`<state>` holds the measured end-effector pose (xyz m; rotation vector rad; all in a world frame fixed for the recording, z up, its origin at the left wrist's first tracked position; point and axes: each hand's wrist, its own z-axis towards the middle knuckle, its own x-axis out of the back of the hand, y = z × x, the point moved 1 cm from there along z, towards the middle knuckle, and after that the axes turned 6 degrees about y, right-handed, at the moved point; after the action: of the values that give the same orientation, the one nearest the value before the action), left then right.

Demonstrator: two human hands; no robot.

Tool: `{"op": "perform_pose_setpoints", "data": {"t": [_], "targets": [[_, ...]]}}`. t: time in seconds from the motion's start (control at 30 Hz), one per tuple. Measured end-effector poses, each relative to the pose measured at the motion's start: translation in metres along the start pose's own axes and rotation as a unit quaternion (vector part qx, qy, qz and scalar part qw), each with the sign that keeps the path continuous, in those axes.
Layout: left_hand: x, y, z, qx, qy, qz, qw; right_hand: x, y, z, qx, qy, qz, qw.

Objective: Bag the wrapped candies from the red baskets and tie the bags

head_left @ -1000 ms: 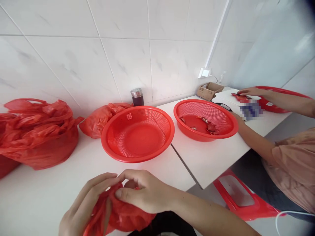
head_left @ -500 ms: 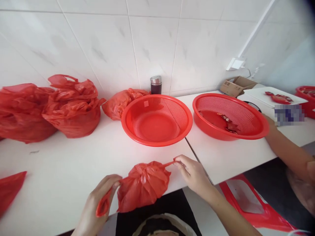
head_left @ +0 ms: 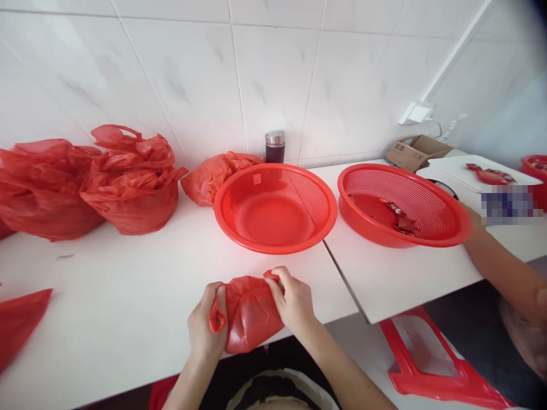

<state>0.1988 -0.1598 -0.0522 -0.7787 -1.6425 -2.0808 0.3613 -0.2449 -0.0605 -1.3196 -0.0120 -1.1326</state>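
A filled red plastic bag (head_left: 252, 319) lies at the front edge of the white table, its top gathered into creases. My left hand (head_left: 207, 319) is closed on the bag's left side, with a twisted loop of red plastic showing between its fingers. On the right, my right hand (head_left: 294, 299) pinches a short end of the bag between thumb and fingers. Just beyond the bag stands a red plastic colander (head_left: 276, 245) with nothing visible inside. What the bag contains is hidden.
Full red bags (head_left: 132, 193) stand at the back left, near a dark flask (head_left: 274, 149). A second colander (head_left: 367, 228) holds several small wrapped packets; another person's arm (head_left: 491, 250) reaches behind it. A red stool (head_left: 401, 353) is below the table at right.
My hands have come closer together; the right has moved left and the left has moved right and up. The end of the bag stretched toward my right hand is now short and drawn in.
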Motion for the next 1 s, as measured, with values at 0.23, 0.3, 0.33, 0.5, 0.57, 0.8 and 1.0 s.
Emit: {"op": "perform_pose_setpoints", "data": {"t": [0.23, 0.3, 0.33, 0.5, 0.57, 0.8, 1.0], "targets": [[0.004, 0.001, 0.028, -0.054, -0.091, 0.115, 0.988, 0.016, 0.033, 0.016, -0.061, 0.029, -0.056, 0.996], [0.001, 0.002, 0.033, -0.052, -0.106, 0.149, 0.982, 0.012, 0.039, 0.017, -0.067, 0.027, -0.084, 0.994], [0.000, 0.002, 0.034, -0.048, -0.112, 0.164, 0.979, 0.010, 0.041, 0.017, -0.069, 0.024, -0.102, 0.992], [-0.008, 0.000, 0.038, -0.047, -0.100, 0.196, 0.974, 0.000, 0.043, 0.017, -0.070, 0.006, -0.192, 0.979], [-0.011, -0.001, 0.039, -0.048, -0.090, 0.201, 0.974, -0.002, 0.041, 0.018, -0.068, -0.003, -0.212, 0.975], [-0.005, -0.007, 0.035, -0.057, -0.076, 0.179, 0.979, 0.018, 0.047, 0.020, -0.123, 0.013, -0.103, 0.987], [0.019, -0.025, 0.019, 0.019, -0.093, 0.022, 0.995, 0.054, 0.059, 0.009, -0.192, 0.023, 0.141, 0.971]]}}
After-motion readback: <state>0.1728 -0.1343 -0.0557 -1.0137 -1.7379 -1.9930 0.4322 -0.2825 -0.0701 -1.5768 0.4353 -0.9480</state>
